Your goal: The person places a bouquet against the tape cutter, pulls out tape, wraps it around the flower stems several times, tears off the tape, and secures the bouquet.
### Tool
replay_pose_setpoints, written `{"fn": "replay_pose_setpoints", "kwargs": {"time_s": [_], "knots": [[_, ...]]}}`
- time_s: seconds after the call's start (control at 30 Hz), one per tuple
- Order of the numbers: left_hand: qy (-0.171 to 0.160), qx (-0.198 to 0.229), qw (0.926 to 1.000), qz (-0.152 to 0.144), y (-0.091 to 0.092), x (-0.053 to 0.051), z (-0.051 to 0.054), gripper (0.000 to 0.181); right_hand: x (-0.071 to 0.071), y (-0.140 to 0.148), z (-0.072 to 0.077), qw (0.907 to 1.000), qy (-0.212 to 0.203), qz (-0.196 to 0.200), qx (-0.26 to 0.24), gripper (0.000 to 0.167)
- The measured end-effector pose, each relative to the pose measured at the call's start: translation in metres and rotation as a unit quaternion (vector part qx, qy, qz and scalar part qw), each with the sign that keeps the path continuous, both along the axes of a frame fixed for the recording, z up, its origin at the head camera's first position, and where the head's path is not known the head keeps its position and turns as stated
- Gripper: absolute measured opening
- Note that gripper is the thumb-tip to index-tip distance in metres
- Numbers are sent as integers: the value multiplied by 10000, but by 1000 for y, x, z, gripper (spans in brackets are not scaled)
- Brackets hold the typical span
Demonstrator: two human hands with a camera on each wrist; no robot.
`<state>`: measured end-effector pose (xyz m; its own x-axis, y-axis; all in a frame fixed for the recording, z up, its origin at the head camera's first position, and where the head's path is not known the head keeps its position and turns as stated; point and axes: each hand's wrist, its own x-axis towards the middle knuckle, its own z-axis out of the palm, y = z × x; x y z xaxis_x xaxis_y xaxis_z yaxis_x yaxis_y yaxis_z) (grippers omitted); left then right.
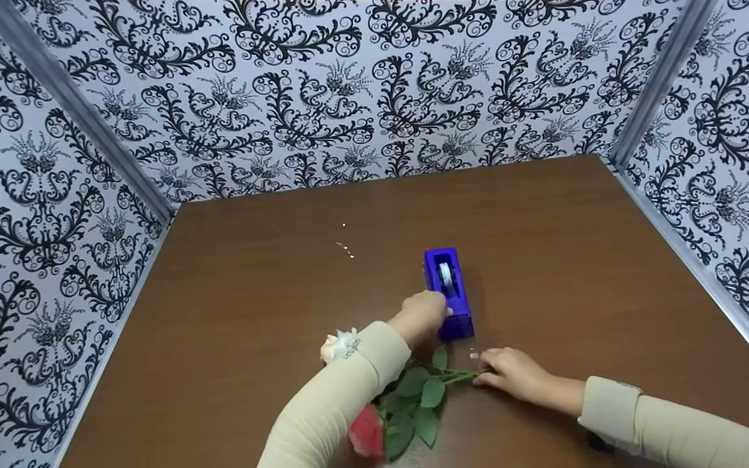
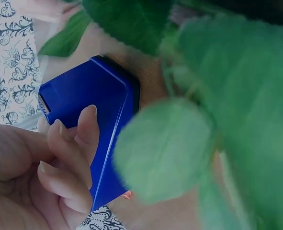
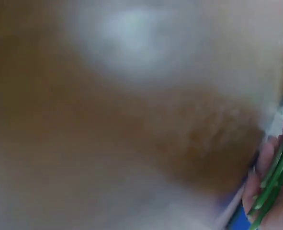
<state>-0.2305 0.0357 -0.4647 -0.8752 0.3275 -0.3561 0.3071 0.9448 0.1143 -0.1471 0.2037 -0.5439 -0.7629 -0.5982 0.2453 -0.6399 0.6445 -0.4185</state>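
On the table stands a blue tape dispenser [image 1: 458,325] [image 2: 84,96] with a white tape roll [image 1: 446,274] in it. My left hand [image 1: 421,315] [image 2: 40,172] is at the dispenser's side, fingers curled, seeming to pinch clear tape [image 2: 28,120] by the serrated edge; the contact is partly hidden. My right hand [image 1: 519,377] [image 3: 275,191] grips green stems [image 1: 459,376] [image 3: 270,184]. The stems belong to a red rose [image 1: 367,432] with green leaves [image 1: 432,393] [image 2: 165,148], lying leftward, partly under my left sleeve.
A pale flower [image 1: 339,346] shows beside my left sleeve. Small shiny bits [image 1: 346,247] lie on the brown table [image 1: 251,273]. Patterned panels [image 1: 348,97] with grey metal posts enclose the back and sides. Something dark is partly hidden under my right sleeve.
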Motion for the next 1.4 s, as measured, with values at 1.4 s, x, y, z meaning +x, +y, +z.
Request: {"fn": "replay_pose_setpoints", "kwargs": {"time_s": [1.4], "knots": [[380,866,9756,1980,-217,-58,25,53,-10,6,21,9621,2457,671,-972,29]]}}
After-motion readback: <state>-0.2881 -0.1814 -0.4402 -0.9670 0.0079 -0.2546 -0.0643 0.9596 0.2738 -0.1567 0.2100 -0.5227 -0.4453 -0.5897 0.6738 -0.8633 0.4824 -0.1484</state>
